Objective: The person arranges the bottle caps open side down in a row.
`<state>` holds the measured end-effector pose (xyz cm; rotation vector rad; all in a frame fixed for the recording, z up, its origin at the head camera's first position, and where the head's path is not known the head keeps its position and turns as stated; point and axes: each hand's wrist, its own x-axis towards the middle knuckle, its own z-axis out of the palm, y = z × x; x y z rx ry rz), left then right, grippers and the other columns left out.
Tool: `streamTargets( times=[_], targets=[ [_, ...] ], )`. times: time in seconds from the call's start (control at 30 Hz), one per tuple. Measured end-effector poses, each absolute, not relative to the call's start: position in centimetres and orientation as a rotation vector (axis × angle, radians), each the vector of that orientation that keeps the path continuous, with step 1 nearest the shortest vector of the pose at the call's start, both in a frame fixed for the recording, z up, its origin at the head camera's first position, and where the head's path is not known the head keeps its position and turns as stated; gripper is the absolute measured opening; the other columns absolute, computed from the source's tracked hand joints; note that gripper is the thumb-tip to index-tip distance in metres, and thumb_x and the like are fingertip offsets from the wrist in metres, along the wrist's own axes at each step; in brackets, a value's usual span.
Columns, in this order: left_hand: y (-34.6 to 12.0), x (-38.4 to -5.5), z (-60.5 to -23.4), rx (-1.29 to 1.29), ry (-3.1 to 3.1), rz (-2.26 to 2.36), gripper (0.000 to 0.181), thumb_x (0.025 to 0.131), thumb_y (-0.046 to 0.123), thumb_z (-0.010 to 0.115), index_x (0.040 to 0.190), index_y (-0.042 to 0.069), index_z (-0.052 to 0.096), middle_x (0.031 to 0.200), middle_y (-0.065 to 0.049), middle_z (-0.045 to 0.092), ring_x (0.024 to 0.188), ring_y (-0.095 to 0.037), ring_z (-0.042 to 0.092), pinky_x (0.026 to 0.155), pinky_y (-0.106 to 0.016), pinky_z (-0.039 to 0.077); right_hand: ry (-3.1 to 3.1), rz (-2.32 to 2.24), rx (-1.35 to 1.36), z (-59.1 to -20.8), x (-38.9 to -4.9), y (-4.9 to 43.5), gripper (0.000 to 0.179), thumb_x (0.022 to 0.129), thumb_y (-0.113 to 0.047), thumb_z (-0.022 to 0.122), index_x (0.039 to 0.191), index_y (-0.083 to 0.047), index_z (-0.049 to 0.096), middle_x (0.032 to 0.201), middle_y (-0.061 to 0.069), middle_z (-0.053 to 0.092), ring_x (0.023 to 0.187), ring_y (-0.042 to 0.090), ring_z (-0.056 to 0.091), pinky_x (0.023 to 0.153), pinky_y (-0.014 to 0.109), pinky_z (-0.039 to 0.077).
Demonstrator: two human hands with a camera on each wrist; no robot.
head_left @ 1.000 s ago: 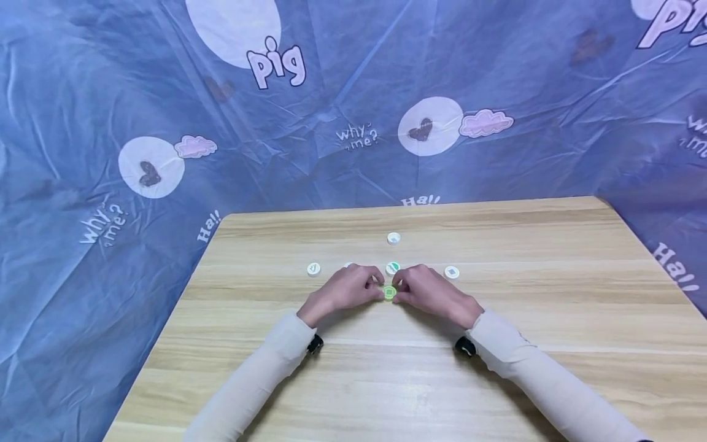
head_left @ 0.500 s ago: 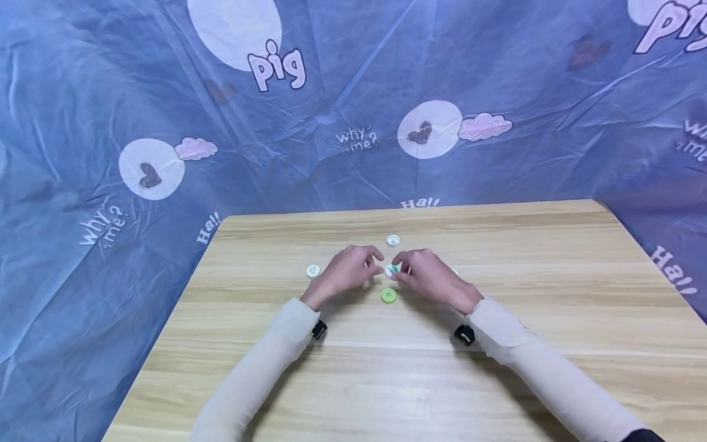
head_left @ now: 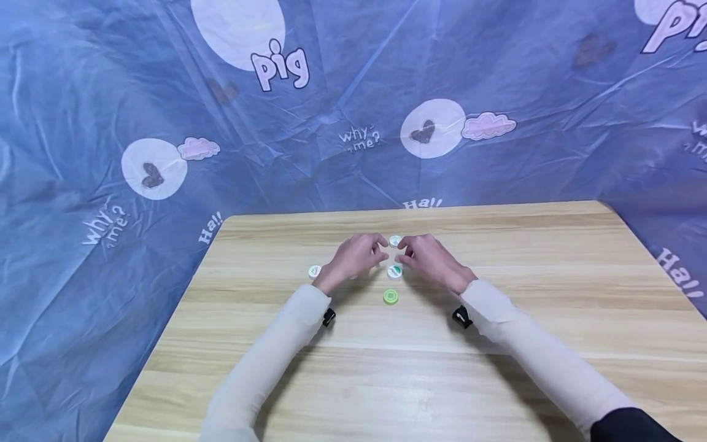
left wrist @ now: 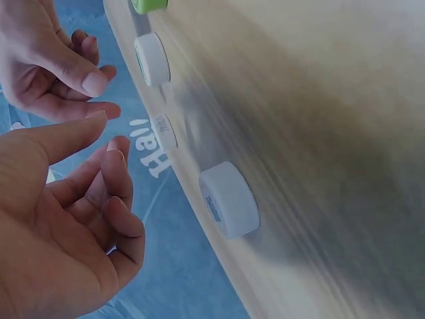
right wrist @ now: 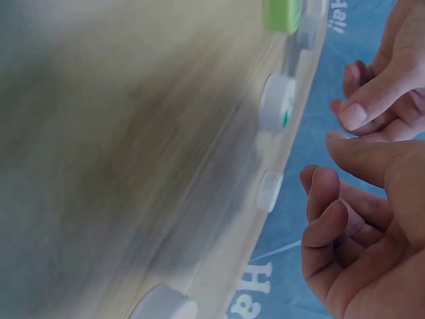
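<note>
Both hands hover over a wooden table, fingers loosely curled and holding nothing. The left hand [head_left: 356,256] and the right hand [head_left: 432,261] face each other, their fingertips either side of the farthest white bottle cap [head_left: 395,241]. Nearer me lie a white cap with a green patch [head_left: 394,271] and a bright green cap [head_left: 390,297], making a column with the far one. Left of these sits another white cap [head_left: 314,272], partly behind the left wrist. In the left wrist view a white cap [left wrist: 229,199] stands below the left hand; a white cap [right wrist: 164,304] shows at the right wrist view's bottom edge.
The light wood table [head_left: 420,380] ends at a back edge against a blue printed cloth [head_left: 331,73], which also hangs along the sides. Pale sleeves cover both forearms, with a dark wrist device [head_left: 461,317] under the right one.
Both hands have moved away from me, from the green cap past the green-patched cap to the far white cap. The green and green-patched caps now lie uncovered; the right-hand cap is hidden.
</note>
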<state>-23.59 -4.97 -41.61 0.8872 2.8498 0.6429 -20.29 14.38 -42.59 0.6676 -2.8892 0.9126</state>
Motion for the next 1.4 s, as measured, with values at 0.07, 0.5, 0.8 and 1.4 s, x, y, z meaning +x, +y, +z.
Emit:
streamTargets(
  times=[0.07,0.5,0.8,1.4],
  targets=[
    [-4.6,-24.0,-41.7,0.876,2.857,0.631,0.029,0.089,0.026,0.067,0.114,0.013,0.066,0.078,0.009,0.063,0.063,-0.004,0.056,0.06,-0.023,0.045,-2.903,0.928,0.646,-42.7,-20.8,14.7,0.029,0.087,-0.012,0.069,0.109,0.005,0.064,0.082,0.012,0.069,0.071,0.018,0.066,0.065,0.031,0.054],
    [-3.1,-25.9,-42.1,0.745,2.874,0.573,0.031,0.088,0.022,0.066,0.116,0.011,0.066,0.082,0.004,0.063,0.069,-0.01,0.056,0.064,-0.027,0.045,-3.005,0.946,0.5,-43.1,-23.1,15.3,0.028,0.086,-0.011,0.069,0.108,0.006,0.064,0.083,0.014,0.068,0.062,0.016,0.06,0.054,0.028,0.049],
    [-2.5,-26.6,-42.3,0.685,2.885,0.518,0.032,0.088,0.022,0.067,0.117,0.01,0.065,0.099,-0.001,0.067,0.074,-0.013,0.056,0.068,-0.03,0.046,-3.079,0.975,0.455,-43.4,-23.9,15.0,0.023,0.087,-0.011,0.067,0.105,0.003,0.066,0.087,0.013,0.068,0.057,0.015,0.054,0.053,0.027,0.046],
    [-1.6,-27.9,-43.4,0.695,2.87,0.481,0.023,0.086,0.025,0.07,0.107,0.015,0.069,0.087,0.003,0.064,0.073,-0.013,0.054,0.066,-0.029,0.044,-3.038,0.879,0.489,-44.0,-24.7,14.9,0.017,0.087,-0.011,0.067,0.1,0.0,0.068,0.071,0.005,0.063,0.054,0.014,0.05,0.051,0.029,0.042]
  ],
)
